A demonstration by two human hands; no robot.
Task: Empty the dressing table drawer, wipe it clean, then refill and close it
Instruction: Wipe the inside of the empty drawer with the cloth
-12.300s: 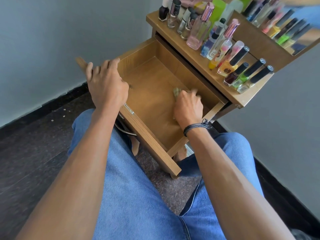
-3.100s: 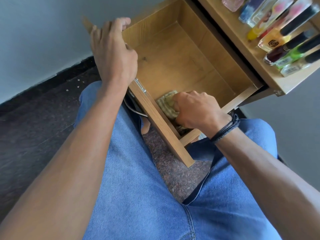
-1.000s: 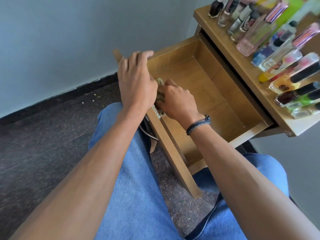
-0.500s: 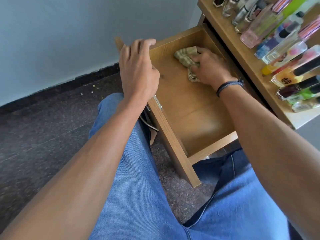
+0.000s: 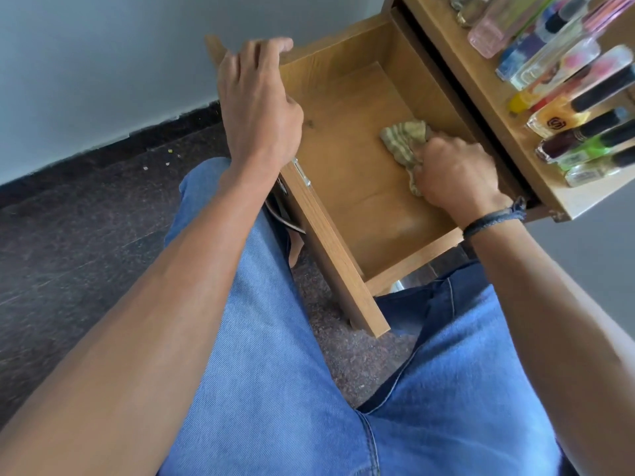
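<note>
The wooden drawer (image 5: 347, 269) is pulled out over my lap, and nothing but the cloth lies in it. My right hand (image 5: 457, 170) grips a crumpled yellow-green cloth (image 5: 403, 137) and presses it on the drawer floor beside the back wall, under the table top. My left hand (image 5: 259, 104) rests on the top edge of the drawer front near its far corner, fingers curled over the rim.
Several perfume and nail polish bottles (image 5: 563, 84) stand close together on the dressing table top (image 5: 488, 94) at the upper right. A metal handle (image 5: 285, 218) sticks out of the drawer front. My jeans-clad legs (image 5: 275, 389) sit below, over a dark floor (image 5: 68, 218).
My right hand has dragged the cloth from the far corner of the drawer along the back wall toward the near end. My left hand has stayed on the drawer front.
</note>
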